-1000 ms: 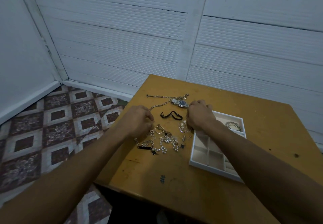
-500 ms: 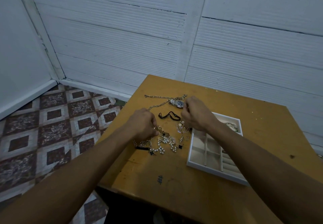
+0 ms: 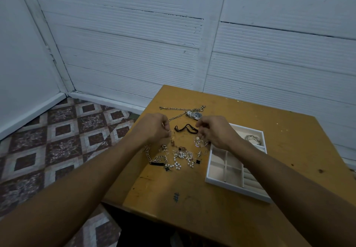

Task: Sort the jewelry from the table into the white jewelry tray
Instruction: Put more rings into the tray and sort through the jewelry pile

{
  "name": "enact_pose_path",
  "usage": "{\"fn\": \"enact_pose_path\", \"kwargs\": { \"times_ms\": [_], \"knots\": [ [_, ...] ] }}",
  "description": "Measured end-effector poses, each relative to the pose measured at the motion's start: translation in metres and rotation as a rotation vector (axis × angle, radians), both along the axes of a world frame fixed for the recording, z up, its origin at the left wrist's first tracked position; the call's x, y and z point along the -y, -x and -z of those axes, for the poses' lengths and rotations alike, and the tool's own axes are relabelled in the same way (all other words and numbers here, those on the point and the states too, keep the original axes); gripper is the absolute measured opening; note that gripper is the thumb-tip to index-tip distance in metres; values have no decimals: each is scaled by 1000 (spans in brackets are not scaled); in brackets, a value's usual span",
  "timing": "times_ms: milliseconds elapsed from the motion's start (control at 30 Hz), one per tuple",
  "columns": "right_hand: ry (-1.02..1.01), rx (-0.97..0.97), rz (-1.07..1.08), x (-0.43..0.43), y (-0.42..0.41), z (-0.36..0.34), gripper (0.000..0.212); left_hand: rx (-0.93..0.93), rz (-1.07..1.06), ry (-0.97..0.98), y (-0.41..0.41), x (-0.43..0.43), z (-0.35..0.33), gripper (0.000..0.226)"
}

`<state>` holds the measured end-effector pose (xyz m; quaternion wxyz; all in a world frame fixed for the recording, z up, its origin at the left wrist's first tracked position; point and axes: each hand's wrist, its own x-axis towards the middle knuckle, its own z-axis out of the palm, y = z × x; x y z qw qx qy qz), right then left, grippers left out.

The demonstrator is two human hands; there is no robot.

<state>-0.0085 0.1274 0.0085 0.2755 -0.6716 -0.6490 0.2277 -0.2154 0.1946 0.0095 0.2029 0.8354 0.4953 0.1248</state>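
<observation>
A tangle of chains, pearl pieces and black clover charms (image 3: 177, 158) lies on the wooden table (image 3: 212, 208). My left hand (image 3: 156, 129) hovers over the pile's left side, its fingertips pinching a small ring-like piece. My right hand (image 3: 213, 131) pinches a small sparkling silver piece (image 3: 199, 140) that dangles above the pile. The white jewelry tray (image 3: 227, 183) sits to the right, partly under my right forearm, with silver bangles (image 3: 253, 139) in its far compartment. A wristwatch (image 3: 195, 114), a long chain (image 3: 177, 109) and a black band (image 3: 185, 128) lie beyond my hands.
The table stands against a white panelled wall, with its left edge dropping to a patterned tile floor (image 3: 57, 140). A small blue mark (image 3: 176, 196) is on the tabletop near the front. Bare wood stretches to the right of the tray.
Both hands have lifted off the pile and moved slightly apart. My right hand has raised a sparkling silver piece clear of the tangle, and my left hand has pulled a small piece up.
</observation>
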Motion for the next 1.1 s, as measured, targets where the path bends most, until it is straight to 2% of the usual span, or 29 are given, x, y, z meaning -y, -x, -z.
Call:
{"fn": "enact_pose_path", "kwargs": {
  "times_ms": [100, 200, 367, 500, 700, 767, 933, 1100],
  "knots": [
    [11, 61, -5, 1, -2, -1, 25, 69, -10, 24, -2, 1, -8, 11],
    [-26, 257, -65, 4, -3, -5, 27, 134, -14, 22, -4, 5, -13, 9],
    [-42, 431, -107, 11, -2, -12, 28, 158, -3, 7, -6, 10, -17, 8],
    [-44, 531, -73, 9, -6, -9, 25, 218, 49, 3, -11, 18, -24, 5],
    [18, 675, -30, 7, 0, 0, 21, 301, 15, -40, -13, 19, -28, 6],
    [2, 615, 0, 6, 3, 2, 20, 302, 9, -25, -11, 18, -27, 6],
    [43, 85, 3, 6, 14, -9, 14, 371, -39, 51, -7, 18, -27, 8],
    [36, -69, -39, 6, 32, -1, 19, 417, -59, 90, -9, 20, -29, 9]
  ]
}}
